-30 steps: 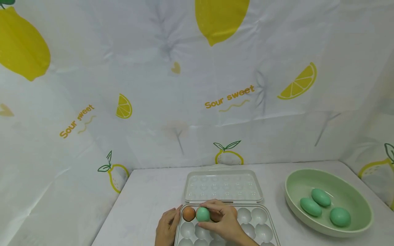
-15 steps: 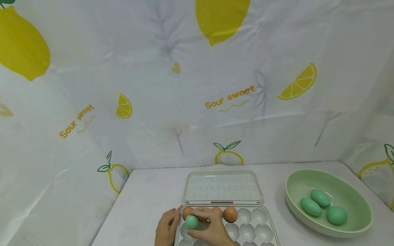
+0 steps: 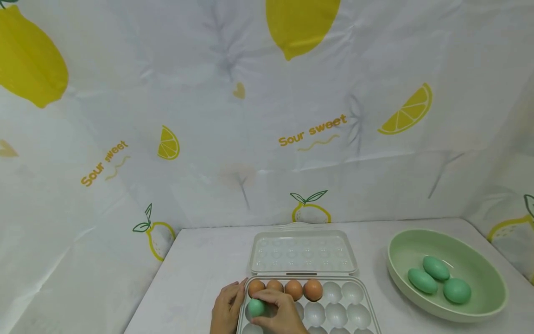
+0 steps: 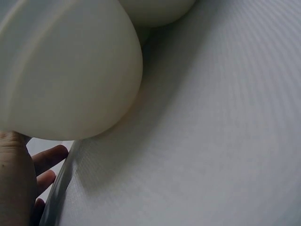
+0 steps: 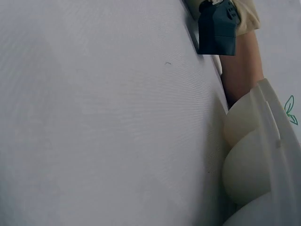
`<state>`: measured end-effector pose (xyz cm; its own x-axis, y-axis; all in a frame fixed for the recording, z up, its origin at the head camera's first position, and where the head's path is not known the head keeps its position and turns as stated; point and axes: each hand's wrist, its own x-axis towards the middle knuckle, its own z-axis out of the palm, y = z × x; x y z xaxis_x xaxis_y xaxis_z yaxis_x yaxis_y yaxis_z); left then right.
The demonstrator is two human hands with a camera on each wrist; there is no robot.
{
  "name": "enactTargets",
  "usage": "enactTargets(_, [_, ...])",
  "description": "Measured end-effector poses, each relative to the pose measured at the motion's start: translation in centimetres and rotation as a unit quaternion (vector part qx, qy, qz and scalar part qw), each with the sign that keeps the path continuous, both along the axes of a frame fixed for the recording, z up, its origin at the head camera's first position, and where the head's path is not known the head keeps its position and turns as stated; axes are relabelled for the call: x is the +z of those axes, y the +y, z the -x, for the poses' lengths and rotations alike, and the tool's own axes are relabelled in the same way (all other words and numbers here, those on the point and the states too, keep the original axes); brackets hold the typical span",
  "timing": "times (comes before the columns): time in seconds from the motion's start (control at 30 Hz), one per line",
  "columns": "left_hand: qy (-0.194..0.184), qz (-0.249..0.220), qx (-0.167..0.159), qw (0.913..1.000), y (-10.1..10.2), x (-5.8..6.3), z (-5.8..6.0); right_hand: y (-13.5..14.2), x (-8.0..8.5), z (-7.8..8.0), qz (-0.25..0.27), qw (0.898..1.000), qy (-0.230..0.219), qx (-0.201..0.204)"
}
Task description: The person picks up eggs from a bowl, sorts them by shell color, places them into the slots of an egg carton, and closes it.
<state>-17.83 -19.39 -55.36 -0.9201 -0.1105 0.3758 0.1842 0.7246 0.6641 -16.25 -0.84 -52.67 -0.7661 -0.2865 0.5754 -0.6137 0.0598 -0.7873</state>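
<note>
My right hand (image 3: 277, 314) pinches a green egg (image 3: 256, 307) between thumb and fingers, at the leftmost cup of the second row in an egg tray (image 3: 368, 301). Whether the egg touches the cup is hidden. Several brown eggs (image 3: 294, 290) fill the left part of the tray's back row. My left hand (image 3: 226, 307) rests against the tray's left edge with relaxed fingers. The left wrist view shows the rounded underside of the tray (image 4: 75, 80) above some fingers (image 4: 49, 159). In the right wrist view the tray cups (image 5: 247, 169) are at the right, and my right hand is out of sight.
The tray's clear lid (image 3: 303, 253) lies folded back behind it. At the right stands a pale green bowl (image 3: 486, 290) holding three green eggs (image 3: 457, 291). A lemon-print cloth (image 3: 233, 139) hangs behind the table. A forearm with a dark wrist device (image 5: 217, 30) shows in the right wrist view.
My right hand has carried the green egg left and nearer, from over the back row to the second row. One egg in the bowl has shifted slightly left. My left hand stays in place.
</note>
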Motion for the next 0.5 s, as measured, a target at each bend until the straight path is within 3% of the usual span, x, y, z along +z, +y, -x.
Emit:
enactTargets(0.3, [0.016,0.001,0.003,0.9999,-0.08,-0.35,0.16,-0.62,-0.88,0.56,-0.052,0.993,0.097,-0.037])
enactTargets(0.5, [0.000,0.006,0.006,1.0000,-0.17,-0.29,0.01,-0.64,-0.76,0.54,-0.075,0.992,0.101,-0.023])
